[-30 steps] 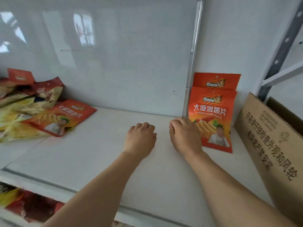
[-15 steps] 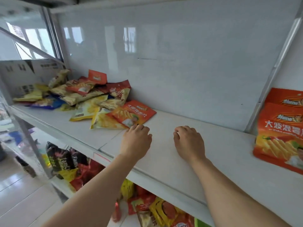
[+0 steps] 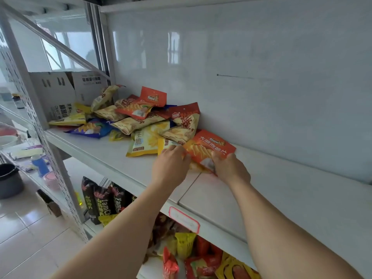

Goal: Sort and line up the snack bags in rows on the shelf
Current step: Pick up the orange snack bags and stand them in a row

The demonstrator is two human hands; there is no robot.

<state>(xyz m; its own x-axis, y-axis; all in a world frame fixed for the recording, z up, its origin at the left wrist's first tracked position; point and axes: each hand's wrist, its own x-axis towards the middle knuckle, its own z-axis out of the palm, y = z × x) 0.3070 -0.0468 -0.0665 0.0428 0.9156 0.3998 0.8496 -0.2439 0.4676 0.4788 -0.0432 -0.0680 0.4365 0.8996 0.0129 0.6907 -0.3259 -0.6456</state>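
Note:
A loose pile of snack bags in orange, yellow, blue and red lies on the left part of the white shelf. At the pile's right edge lies an orange chip bag. My right hand grips its near right corner. My left hand closes on its left edge, over a yellow bag beside it. The hands hide the bag's near end.
A cardboard box stands at the shelf's far left behind the pile. The lower shelf holds more snack bags. A red-edged label holder sits on the shelf's front lip. A metal upright frames the left side.
My view has swung left from the standing orange bags to the pile. Both hands have moved left across the bare shelf and taken hold of the orange chip bag.

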